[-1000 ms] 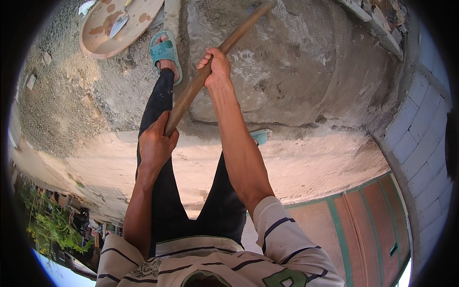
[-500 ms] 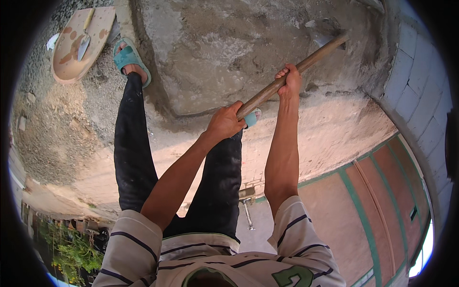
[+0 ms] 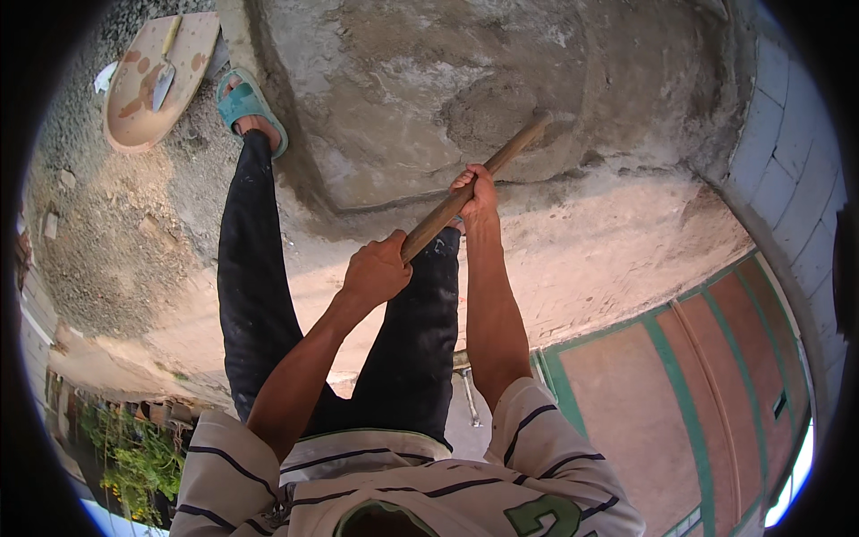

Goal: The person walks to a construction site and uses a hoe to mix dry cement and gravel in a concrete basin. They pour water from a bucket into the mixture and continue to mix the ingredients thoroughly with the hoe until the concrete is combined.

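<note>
Both my hands are closed around the wooden handle (image 3: 447, 211) of a hoe, which slants from lower left up to the right. My left hand (image 3: 377, 270) grips its near end, in front of my thigh. Farther up the handle, my right hand (image 3: 477, 188) is wrapped around it. The handle's far end is low over a grey heap of wet mortar (image 3: 490, 109). I cannot make out the blade clearly, as it blends into the mortar around it. More wet grey mortar coats the mixing area (image 3: 385, 134).
A pinkish, curved shallow tray (image 3: 134, 116) with a trowel (image 3: 164, 82) lies at far left on gravel (image 3: 107, 259). My left foot, in a green sandal (image 3: 248, 106), stands by a low cement edge (image 3: 300, 183). A grey block wall (image 3: 774, 143) curves along the right.
The hoe has been drawn toward me and to the left, both hands moving with it. A mortar heap now shows near its far end, and the blade seen earlier is no longer distinct.
</note>
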`<state>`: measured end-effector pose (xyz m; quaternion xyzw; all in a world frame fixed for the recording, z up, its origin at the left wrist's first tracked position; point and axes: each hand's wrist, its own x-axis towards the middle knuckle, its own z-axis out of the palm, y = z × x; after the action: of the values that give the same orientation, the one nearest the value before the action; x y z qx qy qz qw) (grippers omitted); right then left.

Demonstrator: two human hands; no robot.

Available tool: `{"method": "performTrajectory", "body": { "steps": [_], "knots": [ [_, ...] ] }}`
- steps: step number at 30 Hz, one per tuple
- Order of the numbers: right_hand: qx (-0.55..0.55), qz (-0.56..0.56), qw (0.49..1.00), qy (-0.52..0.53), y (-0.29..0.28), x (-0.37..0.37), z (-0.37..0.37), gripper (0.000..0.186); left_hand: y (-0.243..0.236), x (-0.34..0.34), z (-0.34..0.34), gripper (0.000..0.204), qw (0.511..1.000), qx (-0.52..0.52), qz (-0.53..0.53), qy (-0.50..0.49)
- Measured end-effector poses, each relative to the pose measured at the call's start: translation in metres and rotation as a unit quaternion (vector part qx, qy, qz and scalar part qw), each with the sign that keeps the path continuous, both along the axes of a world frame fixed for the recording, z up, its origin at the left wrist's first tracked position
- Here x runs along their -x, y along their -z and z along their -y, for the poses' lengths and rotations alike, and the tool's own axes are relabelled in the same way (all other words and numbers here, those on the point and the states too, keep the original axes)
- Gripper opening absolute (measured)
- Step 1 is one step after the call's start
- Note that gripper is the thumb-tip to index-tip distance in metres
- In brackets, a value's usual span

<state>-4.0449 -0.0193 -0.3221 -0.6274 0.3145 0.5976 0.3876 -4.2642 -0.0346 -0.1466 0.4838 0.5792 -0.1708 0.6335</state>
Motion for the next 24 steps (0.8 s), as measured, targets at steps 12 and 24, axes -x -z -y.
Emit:
{"method": "performTrajectory", "body": {
  "steps": [12,24],
  "knots": [
    [-0.066,0.094,0.993,0.015,-0.103,0.030,0.026,0.016,-0.042,0.017,0.081,0.029,0.999,-0.052,-0.004,0.000],
    [-0.056,0.136,0.988,-0.044,-0.015,-0.170,0.012,0.017,0.063,-0.146,0.058,0.039,0.994,-0.047,0.096,-0.038]
  ]
}}
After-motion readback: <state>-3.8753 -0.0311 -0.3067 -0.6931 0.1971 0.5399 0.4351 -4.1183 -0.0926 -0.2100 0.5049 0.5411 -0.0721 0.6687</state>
